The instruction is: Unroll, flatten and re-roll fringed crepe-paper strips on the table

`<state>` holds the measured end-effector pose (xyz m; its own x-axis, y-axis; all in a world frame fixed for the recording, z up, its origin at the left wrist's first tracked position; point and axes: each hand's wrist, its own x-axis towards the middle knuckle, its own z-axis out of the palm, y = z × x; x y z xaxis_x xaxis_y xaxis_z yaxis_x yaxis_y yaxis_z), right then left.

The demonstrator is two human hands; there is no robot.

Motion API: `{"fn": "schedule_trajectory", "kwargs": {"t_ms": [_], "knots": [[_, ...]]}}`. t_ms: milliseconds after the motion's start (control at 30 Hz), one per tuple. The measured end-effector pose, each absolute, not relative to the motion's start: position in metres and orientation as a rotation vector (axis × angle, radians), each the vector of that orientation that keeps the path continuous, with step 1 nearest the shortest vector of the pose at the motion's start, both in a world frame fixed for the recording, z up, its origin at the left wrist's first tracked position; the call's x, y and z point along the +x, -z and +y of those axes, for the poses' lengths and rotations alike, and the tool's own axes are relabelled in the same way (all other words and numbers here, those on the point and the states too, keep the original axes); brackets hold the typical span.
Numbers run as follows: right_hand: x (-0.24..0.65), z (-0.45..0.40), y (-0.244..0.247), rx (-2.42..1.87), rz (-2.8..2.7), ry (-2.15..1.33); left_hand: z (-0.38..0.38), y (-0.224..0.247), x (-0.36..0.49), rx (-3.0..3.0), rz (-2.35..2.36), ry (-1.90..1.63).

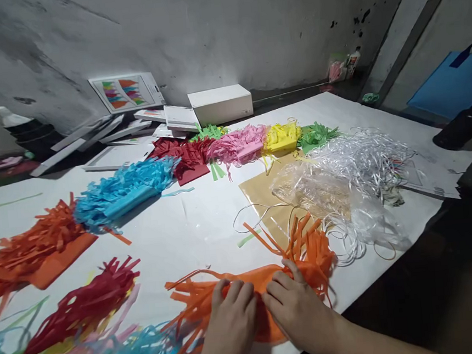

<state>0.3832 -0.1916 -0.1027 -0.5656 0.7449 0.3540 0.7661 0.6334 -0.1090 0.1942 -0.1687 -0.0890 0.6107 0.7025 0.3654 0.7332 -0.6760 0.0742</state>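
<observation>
Both hands, left hand and right hand, press flat with fingers spread on the orange fringed paper at the desk's near edge, seemingly mid-roll; tightening it evenly likely comes next.

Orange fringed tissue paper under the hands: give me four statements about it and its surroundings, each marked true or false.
1. Both the left hand and the right hand press on the orange fringed tissue paper. True.
2. The white cardboard box sits on the blue fringed tissue stack. False: it stands apart, near the wall.
3. The white ribbon tangle lies right of the orange paper. True.
4. The right hand holds scissors. False: no scissors show.
</observation>
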Motion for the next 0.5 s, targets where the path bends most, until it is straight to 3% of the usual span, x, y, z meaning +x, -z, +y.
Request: {"fn": "schedule_trajectory", "kwargs": {"t_ms": [200, 333, 500], "knots": [[0.373, -0.175, 0.094, -1.197, -2.056, -0.023, -0.182, 0.100, 0.192, -2.706, -1.081, 0.829], [0.405, -0.152, 0.075, -1.296, -1.694, -0.037, -0.194, 0.119, 0.188, -2.683, -1.020, 0.591], [0.506, -0.142, 0.054, -1.328, -1.083, 0.006, -0.187, 0.128, 0.172, -2.456, -1.309, 0.385]]}}
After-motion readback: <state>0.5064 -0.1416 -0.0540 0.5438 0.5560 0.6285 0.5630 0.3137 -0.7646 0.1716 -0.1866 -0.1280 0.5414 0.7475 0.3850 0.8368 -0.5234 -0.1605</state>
